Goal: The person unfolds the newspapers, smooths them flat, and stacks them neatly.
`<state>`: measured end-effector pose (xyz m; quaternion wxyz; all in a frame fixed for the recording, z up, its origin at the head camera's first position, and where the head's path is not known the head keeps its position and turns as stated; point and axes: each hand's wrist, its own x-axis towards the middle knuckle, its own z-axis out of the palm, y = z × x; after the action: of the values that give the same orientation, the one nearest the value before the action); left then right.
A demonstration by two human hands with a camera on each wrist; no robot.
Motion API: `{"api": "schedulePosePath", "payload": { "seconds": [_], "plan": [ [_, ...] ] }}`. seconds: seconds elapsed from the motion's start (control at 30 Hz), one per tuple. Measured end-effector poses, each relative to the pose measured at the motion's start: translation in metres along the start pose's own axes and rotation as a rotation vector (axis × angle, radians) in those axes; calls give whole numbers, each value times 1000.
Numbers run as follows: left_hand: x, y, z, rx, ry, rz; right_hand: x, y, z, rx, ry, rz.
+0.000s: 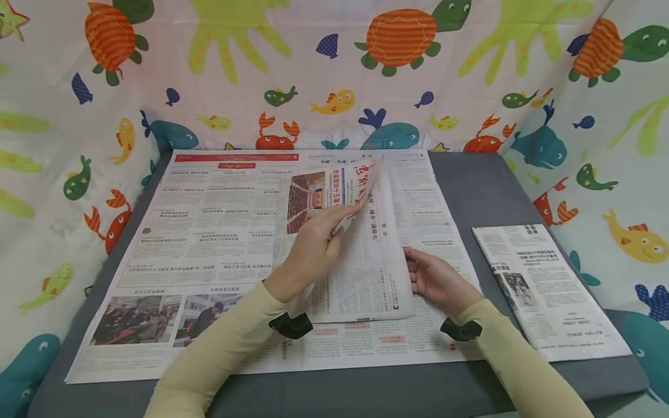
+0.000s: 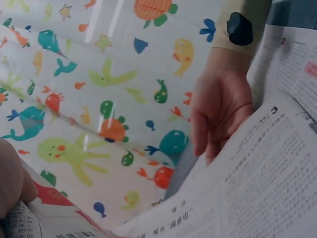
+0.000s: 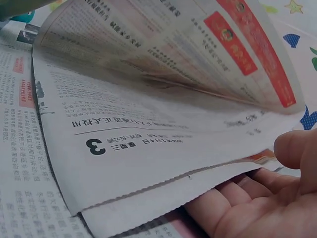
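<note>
A folded newspaper (image 1: 366,284) lies on a wide spread newspaper sheet (image 1: 157,244). My left hand (image 1: 316,244) pinches the folded newspaper's top leaf and holds it raised, so the leaf bends upward; in the left wrist view part of that hand (image 2: 12,178) shows at the lower left edge. At the folded newspaper's right edge is my right hand (image 1: 441,281), palm turned up. Its fingers (image 3: 237,196) reach under the lower leaves, and their tips are hidden. The thumb stands apart from the paper in the right wrist view.
Another folded newspaper (image 1: 559,302) lies at the right on the dark grey table (image 1: 460,180). A white cloth with printed sea animals (image 1: 313,64) hangs behind the table and along its sides.
</note>
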<state>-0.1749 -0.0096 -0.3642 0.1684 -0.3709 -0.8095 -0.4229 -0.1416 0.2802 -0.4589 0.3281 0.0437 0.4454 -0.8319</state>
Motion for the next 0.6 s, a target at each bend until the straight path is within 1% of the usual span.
{"api": "schedulePosePath", "payload": {
  "seconds": [0.13,0.27,0.3,0.37,0.47,0.53,0.6],
  "plan": [
    [-5,-5,-12,-34,68,30,0,-1,0,14,-1,2],
    [-11,-13,-24,-44,156,28,2,-1,-1,-16,-19,1],
    [-13,-14,-28,-46,180,24,2,-1,-1,-30,-11,4],
    [-17,-18,-36,-40,237,5,3,-1,0,-73,19,8],
    [-23,-25,-53,-32,326,-41,4,0,2,-136,93,7],
    [-28,-30,-65,-27,387,-91,5,0,3,-179,140,-3],
    [-33,-35,-79,-44,437,-163,4,-1,3,-219,179,-15]
  ]
}}
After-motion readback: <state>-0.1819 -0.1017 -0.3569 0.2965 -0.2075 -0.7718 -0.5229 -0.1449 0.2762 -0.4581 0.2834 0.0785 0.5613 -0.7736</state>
